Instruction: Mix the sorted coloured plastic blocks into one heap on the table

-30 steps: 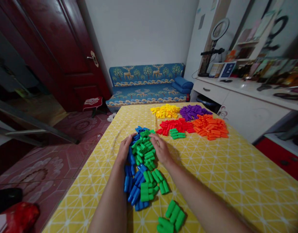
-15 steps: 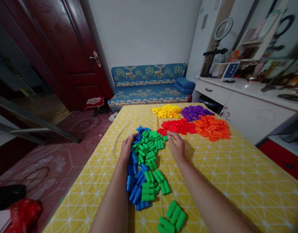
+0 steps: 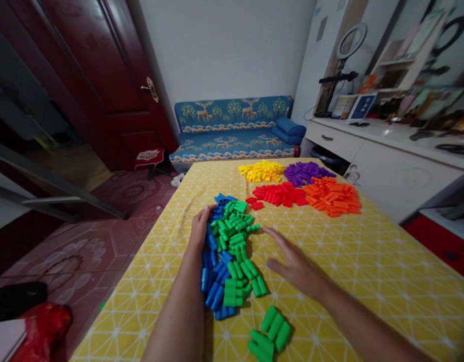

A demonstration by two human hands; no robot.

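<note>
Right now our left hand [image 3: 199,232] lies flat and loosely open against the left edge of a heap of smooth green and blue plastic tube pieces [image 3: 229,251], short rounded cylinders on the yellow tablecloth with white line pattern [image 3: 368,261]. Our right hand [image 3: 297,264] hovers just right of that heap, fingers spread wide and holding nothing. Beyond our fingertips lie red [image 3: 279,194], orange [image 3: 333,196], yellow [image 3: 262,171] and purple [image 3: 303,173] piles, their pieces too small to make out, while nearer us a small green cluster [image 3: 269,334] sits partly cut off.

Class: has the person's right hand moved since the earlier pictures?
Yes. The right hand has pulled back toward the person, away from the red plastic pegs pile, and is open above the yellow tablecloth.
</note>
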